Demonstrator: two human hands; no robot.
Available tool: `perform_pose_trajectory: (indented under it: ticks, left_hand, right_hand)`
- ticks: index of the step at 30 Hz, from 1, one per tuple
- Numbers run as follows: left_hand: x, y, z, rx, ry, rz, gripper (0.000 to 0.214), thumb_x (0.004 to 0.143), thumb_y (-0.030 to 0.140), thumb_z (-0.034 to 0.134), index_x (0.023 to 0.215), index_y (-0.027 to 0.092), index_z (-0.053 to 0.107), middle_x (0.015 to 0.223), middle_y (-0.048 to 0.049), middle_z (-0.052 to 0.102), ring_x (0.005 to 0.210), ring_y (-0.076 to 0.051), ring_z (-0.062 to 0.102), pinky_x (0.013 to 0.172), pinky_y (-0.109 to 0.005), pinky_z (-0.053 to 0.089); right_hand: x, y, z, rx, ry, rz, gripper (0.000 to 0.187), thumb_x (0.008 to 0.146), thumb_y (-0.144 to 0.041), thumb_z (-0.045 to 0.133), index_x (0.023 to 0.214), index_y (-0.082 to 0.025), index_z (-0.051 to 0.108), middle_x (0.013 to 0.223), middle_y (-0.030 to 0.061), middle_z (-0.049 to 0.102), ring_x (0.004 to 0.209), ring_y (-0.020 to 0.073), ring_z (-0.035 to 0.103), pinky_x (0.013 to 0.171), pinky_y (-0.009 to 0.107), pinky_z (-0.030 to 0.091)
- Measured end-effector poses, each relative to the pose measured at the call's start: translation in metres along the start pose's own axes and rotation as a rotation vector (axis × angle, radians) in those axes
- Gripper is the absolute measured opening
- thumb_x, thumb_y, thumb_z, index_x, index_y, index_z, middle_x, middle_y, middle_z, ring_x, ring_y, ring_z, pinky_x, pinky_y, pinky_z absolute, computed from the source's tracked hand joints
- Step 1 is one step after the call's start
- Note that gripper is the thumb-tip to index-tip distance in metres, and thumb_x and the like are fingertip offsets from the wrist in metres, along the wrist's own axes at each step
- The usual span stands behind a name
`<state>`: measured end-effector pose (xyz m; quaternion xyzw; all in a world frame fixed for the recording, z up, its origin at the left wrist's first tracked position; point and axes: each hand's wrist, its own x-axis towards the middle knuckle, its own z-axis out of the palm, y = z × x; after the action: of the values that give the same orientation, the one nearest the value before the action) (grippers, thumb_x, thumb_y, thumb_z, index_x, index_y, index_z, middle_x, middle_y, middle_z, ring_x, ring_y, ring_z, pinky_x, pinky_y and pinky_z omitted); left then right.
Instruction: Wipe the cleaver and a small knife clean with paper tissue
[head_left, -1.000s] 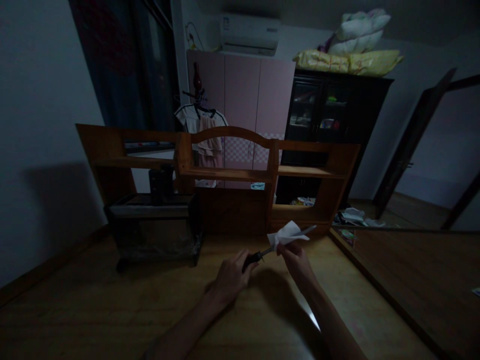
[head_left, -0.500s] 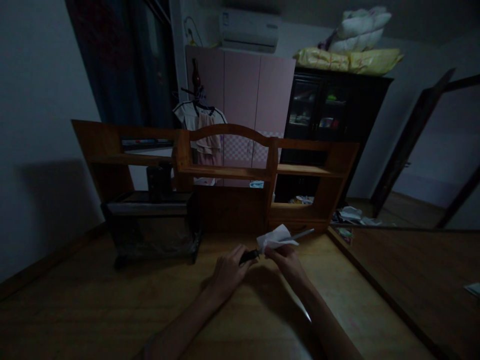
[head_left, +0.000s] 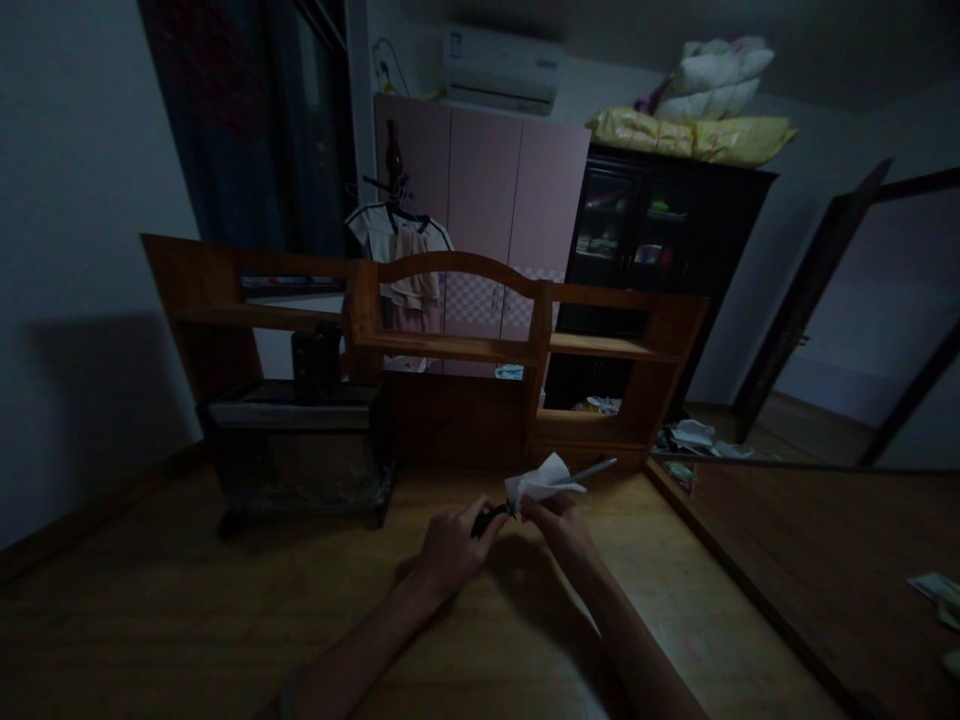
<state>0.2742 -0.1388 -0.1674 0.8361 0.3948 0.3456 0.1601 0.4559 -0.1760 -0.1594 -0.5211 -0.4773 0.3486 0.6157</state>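
My left hand (head_left: 454,545) is closed round the black handle of a knife (head_left: 600,468), whose long, thin grey blade points to the right and slightly up. Wrapped about the blade near the handle is a white tissue (head_left: 546,478). The fingers of my right hand (head_left: 559,525) pinch the tissue against the blade from below. Both hands are held over the wooden tabletop (head_left: 442,650), close together. Part of the blade is hidden by the tissue, and the dim light blurs its edge.
A wooden shelf unit (head_left: 450,345) stands along the far side of the table. At the left is a dark glass-fronted tank or box (head_left: 300,450) with a black object (head_left: 315,365) on top. A raised wooden edge (head_left: 739,560) runs down the right side.
Both hands, the knife and the tissue have shifted slightly left in view as the camera moved. My grip looks the same. A shiny strip beside my right forearm no longer shows.
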Motion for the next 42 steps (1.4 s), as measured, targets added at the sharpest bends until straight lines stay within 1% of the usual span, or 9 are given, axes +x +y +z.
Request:
perform_pose_trajectory:
  ticks: [5,10,14,19,24,29,32,35,42]
  left_hand:
    - [0.002,0.000,-0.002,-0.057,-0.039,0.074,0.030,0.095,0.037,0.038,0.098,0.024,0.064,0.096,-0.0012,0.069,0.088,-0.016,0.063,0.076,-0.023,0.041]
    - [0.004,-0.004,0.001,-0.054,-0.119,0.059,0.027,0.095,0.036,0.039,0.096,0.024,0.064,0.091,-0.0010,0.069,0.084,-0.016,0.063,0.074,-0.023,0.041]
    - [0.004,-0.005,0.003,-0.084,-0.061,0.042,0.022,0.090,0.037,0.049,0.105,0.024,0.060,0.101,-0.0021,0.067,0.092,-0.018,0.062,0.081,-0.025,0.042]
    - [0.006,-0.005,0.003,-0.063,0.025,0.086,0.018,0.087,0.034,0.055,0.102,0.024,0.059,0.102,-0.0022,0.062,0.095,-0.018,0.059,0.083,-0.025,0.042]
    - [0.008,-0.005,0.000,-0.048,0.014,0.110,0.020,0.088,0.033,0.054,0.104,0.023,0.059,0.103,-0.0027,0.060,0.100,-0.018,0.056,0.084,-0.026,0.042]
    - [0.007,-0.003,-0.003,-0.102,-0.021,0.071,0.030,0.095,0.038,0.037,0.115,0.024,0.056,0.111,-0.0032,0.059,0.104,-0.017,0.055,0.089,-0.026,0.041]
    - [0.007,-0.005,-0.002,-0.060,-0.062,0.073,0.031,0.097,0.034,0.032,0.103,0.023,0.060,0.103,-0.0035,0.061,0.098,-0.016,0.057,0.084,-0.025,0.041]
    - [0.009,-0.009,0.001,-0.050,-0.035,0.115,0.026,0.095,0.034,0.039,0.093,0.022,0.062,0.094,-0.0023,0.061,0.090,-0.015,0.057,0.080,-0.025,0.041]
    - [0.012,-0.014,0.003,-0.069,0.096,0.170,0.012,0.085,0.030,0.060,0.094,0.022,0.062,0.095,-0.0021,0.061,0.093,-0.018,0.056,0.083,-0.029,0.042]
  right_hand:
    - [0.001,0.002,-0.002,0.007,-0.008,-0.037,0.025,0.070,-0.042,0.070,0.068,-0.017,0.067,0.068,0.0045,0.065,0.068,0.0207,0.058,0.067,0.031,0.045]
    - [0.000,0.000,-0.002,-0.012,0.007,-0.061,0.024,0.070,-0.041,0.071,0.067,-0.017,0.066,0.065,0.0031,0.063,0.066,0.0200,0.058,0.065,0.030,0.045]
    - [0.000,0.000,-0.002,-0.037,0.038,-0.056,0.023,0.070,-0.040,0.070,0.066,-0.017,0.067,0.066,0.0037,0.064,0.067,0.0210,0.059,0.065,0.031,0.045]
    - [0.001,0.001,-0.003,-0.053,0.064,-0.060,0.024,0.070,-0.041,0.068,0.063,-0.018,0.067,0.065,0.0041,0.065,0.067,0.0213,0.059,0.064,0.030,0.044]
    - [0.002,0.003,-0.003,-0.041,0.057,-0.081,0.026,0.072,-0.042,0.066,0.061,-0.018,0.065,0.066,0.0040,0.065,0.068,0.0204,0.059,0.067,0.030,0.044]
    - [0.002,0.005,-0.005,-0.046,0.043,-0.087,0.028,0.070,-0.043,0.067,0.060,-0.017,0.064,0.066,0.0042,0.065,0.069,0.0204,0.060,0.069,0.030,0.045]
    - [0.002,0.004,-0.005,-0.055,0.041,-0.095,0.027,0.071,-0.043,0.067,0.061,-0.017,0.065,0.066,0.0039,0.065,0.069,0.0203,0.060,0.069,0.030,0.045]
    - [0.001,0.004,-0.006,-0.058,0.058,-0.102,0.026,0.071,-0.042,0.067,0.062,-0.017,0.065,0.065,0.0037,0.065,0.068,0.0201,0.059,0.068,0.030,0.044]
    - [0.003,0.005,-0.007,-0.046,0.094,-0.107,0.025,0.072,-0.039,0.068,0.062,-0.017,0.066,0.067,0.0044,0.066,0.069,0.0203,0.059,0.067,0.029,0.043]
